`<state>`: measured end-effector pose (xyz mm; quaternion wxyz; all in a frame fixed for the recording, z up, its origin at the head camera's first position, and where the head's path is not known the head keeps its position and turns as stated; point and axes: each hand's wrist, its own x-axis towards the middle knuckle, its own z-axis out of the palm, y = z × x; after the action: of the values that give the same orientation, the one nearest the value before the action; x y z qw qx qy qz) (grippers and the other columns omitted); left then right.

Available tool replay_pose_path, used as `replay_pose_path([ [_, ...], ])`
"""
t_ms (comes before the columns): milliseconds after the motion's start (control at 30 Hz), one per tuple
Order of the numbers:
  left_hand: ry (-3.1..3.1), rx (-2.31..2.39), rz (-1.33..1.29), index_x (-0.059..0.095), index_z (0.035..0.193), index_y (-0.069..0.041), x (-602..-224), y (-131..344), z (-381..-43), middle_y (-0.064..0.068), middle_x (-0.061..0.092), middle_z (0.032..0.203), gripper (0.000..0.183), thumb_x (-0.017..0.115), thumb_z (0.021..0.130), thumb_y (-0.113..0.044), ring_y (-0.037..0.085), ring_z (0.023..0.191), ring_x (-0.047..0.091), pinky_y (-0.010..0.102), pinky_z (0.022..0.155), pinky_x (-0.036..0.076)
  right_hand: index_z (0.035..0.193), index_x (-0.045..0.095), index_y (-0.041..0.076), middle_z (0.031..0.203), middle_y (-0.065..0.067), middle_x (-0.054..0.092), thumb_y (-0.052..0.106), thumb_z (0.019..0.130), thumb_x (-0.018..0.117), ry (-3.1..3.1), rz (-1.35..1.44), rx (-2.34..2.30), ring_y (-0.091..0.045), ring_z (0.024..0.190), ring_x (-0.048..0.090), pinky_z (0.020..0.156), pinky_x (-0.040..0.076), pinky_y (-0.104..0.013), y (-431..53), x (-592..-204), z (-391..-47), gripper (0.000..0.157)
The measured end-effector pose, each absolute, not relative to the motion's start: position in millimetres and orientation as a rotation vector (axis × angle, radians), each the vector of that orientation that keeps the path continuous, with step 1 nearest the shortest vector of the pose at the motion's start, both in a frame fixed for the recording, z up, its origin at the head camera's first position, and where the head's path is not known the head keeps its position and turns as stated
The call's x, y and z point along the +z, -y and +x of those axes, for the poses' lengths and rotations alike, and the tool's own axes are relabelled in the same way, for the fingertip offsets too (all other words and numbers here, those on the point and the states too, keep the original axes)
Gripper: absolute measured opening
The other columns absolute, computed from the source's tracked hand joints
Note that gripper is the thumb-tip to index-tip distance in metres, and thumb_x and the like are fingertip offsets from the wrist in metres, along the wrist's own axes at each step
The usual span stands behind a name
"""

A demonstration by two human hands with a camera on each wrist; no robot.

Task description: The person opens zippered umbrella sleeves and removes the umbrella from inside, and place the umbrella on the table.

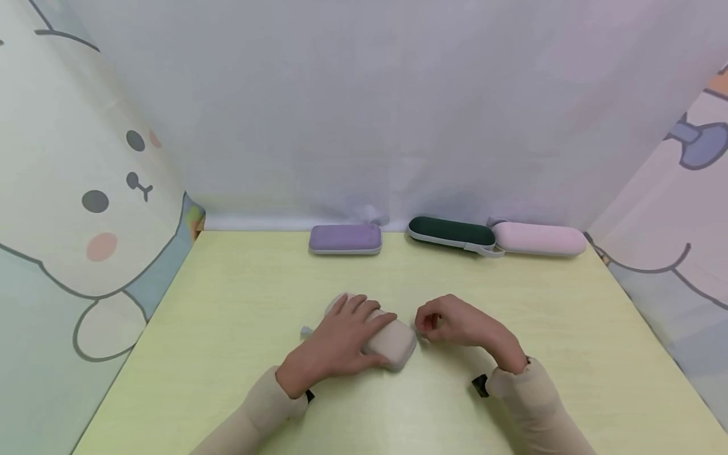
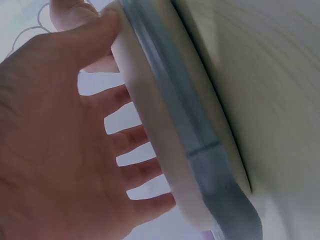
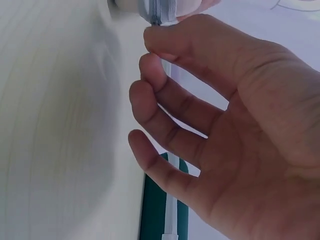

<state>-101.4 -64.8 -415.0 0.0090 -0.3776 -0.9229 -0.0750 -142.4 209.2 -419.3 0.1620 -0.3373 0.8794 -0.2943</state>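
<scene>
A cream zip case point(image 1: 392, 344) with a grey zip point(image 2: 165, 75) lies on the table in front of me. My left hand point(image 1: 347, 338) holds it from above, fingers spread across the top and thumb at the near edge. A grey strap point(image 2: 230, 205) sticks out from the case's left end. At the right end, my right hand point(image 1: 455, 322) pinches the small zip pull point(image 3: 156, 23) between thumb and forefinger. The other fingers of that hand are loosely curled. In the left wrist view, the zip along the near side looks closed.
Along the back of the yellow table point(image 1: 239, 291) lie a purple case point(image 1: 345, 239), a dark green case point(image 1: 452, 231) and a pink case point(image 1: 540, 239). The green and pink ones lie end to end. A pale curtain point(image 1: 364, 114) hangs behind, with printed cloth at both sides.
</scene>
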Motion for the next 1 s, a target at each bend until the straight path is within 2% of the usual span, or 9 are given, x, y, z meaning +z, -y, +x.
replay_pose_path([
  [267,2.901,-0.211,-1.107,0.045,0.143,-0.034,-421.1,62.3,-101.7,-0.001,0.055,0.133,0.070,0.066,0.083,-0.063,0.026,0.124,0.049,0.061,0.105,0.036,0.078,0.063,0.024,0.072,0.013,0.056,0.006,0.084,0.069,-2.579,-0.917,-0.830,-0.003,0.069,0.053,0.065,0.047,-0.020,-205.7,-422.5,-143.0,0.020],
  [833,2.862,-0.161,-1.030,0.048,0.141,-0.033,-423.0,59.4,-96.3,-0.002,0.057,0.125,0.070,0.065,0.082,-0.066,0.027,0.114,0.053,0.056,0.100,0.040,0.083,0.062,0.019,0.076,0.010,0.055,0.000,0.085,0.062,-2.586,-0.885,-0.812,-0.009,0.073,0.054,0.067,0.045,-0.021,-199.6,-420.5,-139.4,0.019],
  [1000,2.875,-0.167,-1.001,0.047,0.143,-0.034,-423.9,58.3,-95.8,-0.002,0.057,0.125,0.071,0.064,0.083,-0.067,0.028,0.116,0.052,0.059,0.099,0.040,0.085,0.064,0.016,0.077,0.010,0.056,-0.001,0.086,0.060,-2.595,-0.898,-0.804,-0.011,0.073,0.054,0.067,0.045,-0.021,-199.5,-418.8,-138.9,0.018],
])
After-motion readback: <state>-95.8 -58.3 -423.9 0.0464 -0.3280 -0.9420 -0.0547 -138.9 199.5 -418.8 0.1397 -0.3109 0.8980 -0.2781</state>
